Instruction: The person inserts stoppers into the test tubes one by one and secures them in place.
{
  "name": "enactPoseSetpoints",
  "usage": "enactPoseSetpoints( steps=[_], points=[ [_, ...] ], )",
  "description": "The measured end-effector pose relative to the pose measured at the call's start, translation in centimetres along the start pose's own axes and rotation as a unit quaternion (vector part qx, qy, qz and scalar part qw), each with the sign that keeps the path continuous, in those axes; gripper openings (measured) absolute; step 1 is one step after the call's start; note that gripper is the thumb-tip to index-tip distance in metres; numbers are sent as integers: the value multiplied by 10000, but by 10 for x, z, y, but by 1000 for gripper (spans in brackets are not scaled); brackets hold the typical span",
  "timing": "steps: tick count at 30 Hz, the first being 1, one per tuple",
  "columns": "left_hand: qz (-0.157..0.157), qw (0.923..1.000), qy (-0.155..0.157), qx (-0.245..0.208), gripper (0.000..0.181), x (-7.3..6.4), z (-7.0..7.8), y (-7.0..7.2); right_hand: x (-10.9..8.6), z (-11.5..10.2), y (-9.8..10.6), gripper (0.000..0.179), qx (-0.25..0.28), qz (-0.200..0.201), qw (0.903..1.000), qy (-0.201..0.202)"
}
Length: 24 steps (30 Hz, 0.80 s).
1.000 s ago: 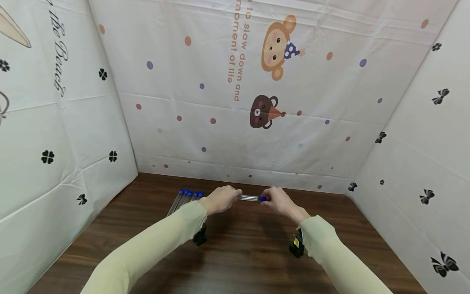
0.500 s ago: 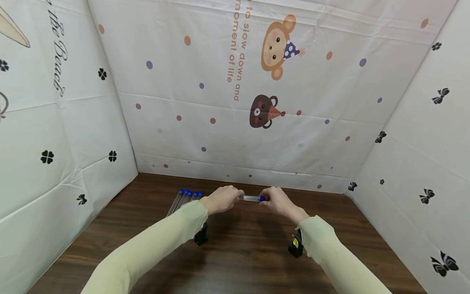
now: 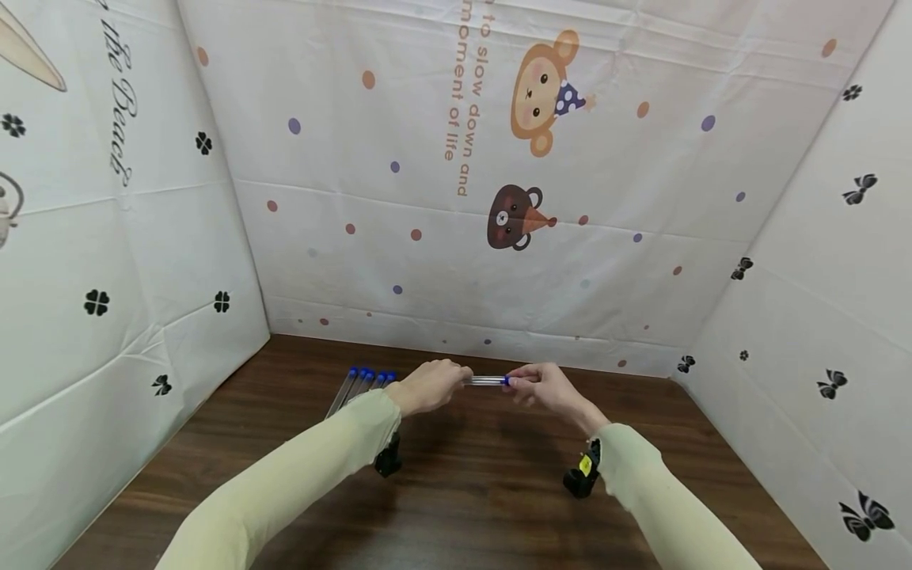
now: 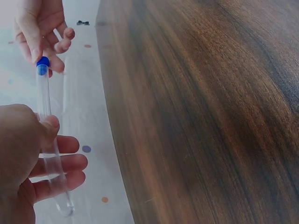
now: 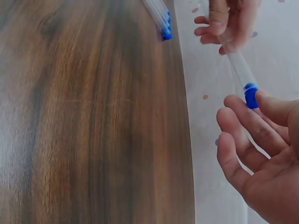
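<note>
A clear test tube [image 4: 44,95] lies lengthwise between my hands above the table, its blue cap [image 4: 43,61] seated in its mouth. My left hand [image 3: 433,385] grips the tube's body between thumb and fingers; the rounded end shows below those fingers in the left wrist view. At the other end, my right hand [image 3: 549,388] has its thumb and index finger on the cap, pinching it. The remaining fingers of that hand [image 5: 261,149] are spread loosely away from the tube.
Several blue-capped test tubes [image 3: 352,388] lie side by side on the dark wooden table [image 3: 484,507], left of my left hand and partly hidden by the sleeve. White printed cloth [image 3: 427,261] stands behind the table and at both sides.
A second ago the cap was apart from the tube, held in my right hand. It met the mouth and now sits in it. My right hand's fingers have since loosened and spread.
</note>
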<state>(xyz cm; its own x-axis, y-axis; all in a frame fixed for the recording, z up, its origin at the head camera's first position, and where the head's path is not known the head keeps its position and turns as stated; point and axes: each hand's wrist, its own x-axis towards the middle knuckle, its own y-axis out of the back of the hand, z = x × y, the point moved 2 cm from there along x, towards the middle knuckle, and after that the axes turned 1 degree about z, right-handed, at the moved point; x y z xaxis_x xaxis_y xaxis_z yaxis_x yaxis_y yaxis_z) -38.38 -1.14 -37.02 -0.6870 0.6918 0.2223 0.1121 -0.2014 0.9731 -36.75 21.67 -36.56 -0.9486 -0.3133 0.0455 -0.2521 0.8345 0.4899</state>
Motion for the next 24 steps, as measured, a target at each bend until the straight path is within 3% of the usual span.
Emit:
enactPoseSetpoints(
  steps=[11, 24],
  points=[
    [63, 9999, -145, 47, 22, 1, 2, 1, -3, 6, 0, 35, -112, -215, 9996, -111],
    [-194, 9998, -58, -11, 29, 2, 4, -1, 3, 12, -7, 37, -492, -393, 9972, 393]
  ],
)
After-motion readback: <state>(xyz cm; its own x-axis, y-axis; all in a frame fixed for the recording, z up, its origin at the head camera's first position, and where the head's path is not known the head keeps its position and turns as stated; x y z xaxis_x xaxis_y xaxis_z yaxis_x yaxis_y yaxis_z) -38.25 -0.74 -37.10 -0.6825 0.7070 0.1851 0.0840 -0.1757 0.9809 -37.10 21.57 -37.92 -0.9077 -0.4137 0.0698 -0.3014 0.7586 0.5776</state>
